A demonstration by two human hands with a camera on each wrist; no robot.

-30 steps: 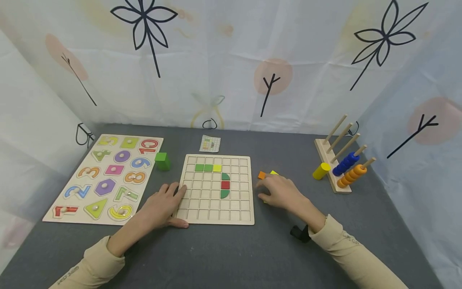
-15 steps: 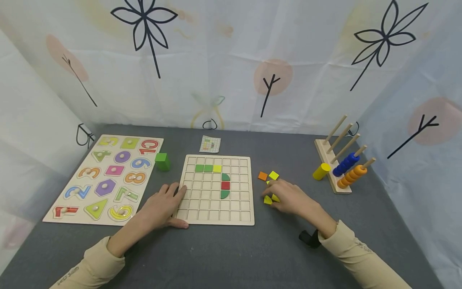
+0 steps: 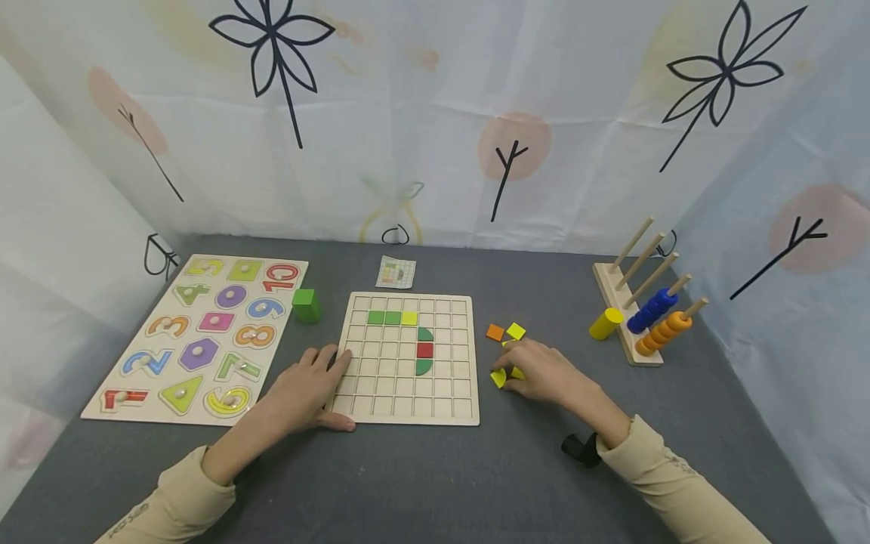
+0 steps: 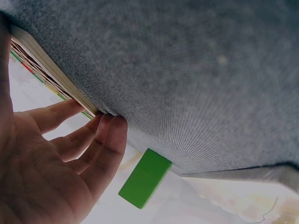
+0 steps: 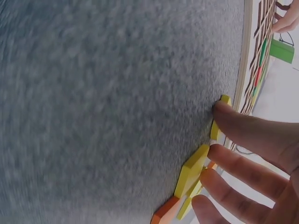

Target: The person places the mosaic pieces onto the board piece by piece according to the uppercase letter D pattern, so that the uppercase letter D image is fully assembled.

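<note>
My left hand (image 3: 299, 389) rests along the left edge of the wooden grid board (image 3: 408, 418); in the left wrist view its fingertips touch the board's side (image 4: 53, 67). On the board lie green squares (image 3: 376, 317), a yellow square (image 3: 409, 318), a red square (image 3: 424, 350) and two dark green quarter-round tiles (image 3: 424, 366). To the right of the board, my right hand (image 3: 540, 370) is low over loose tiles. Its thumb touches a yellow tile (image 5: 214, 132) with a curved edge; the other fingers are spread near more yellow tiles (image 5: 190, 172). The hand partly hides them.
A small pattern card (image 3: 396, 272) lies behind the board. Left stand a green block (image 3: 306, 305) and a number puzzle (image 3: 272, 359). Right are a peg stand (image 3: 639, 355) with blue and orange beads and a yellow cylinder (image 3: 606, 323). An orange tile (image 3: 495, 332) lies behind my right hand.
My right hand drew back to the right and toward me, uncovering the orange tile and a yellow square. Lately the curved yellow tile slid slightly left and turned. My left hand stayed put.
</note>
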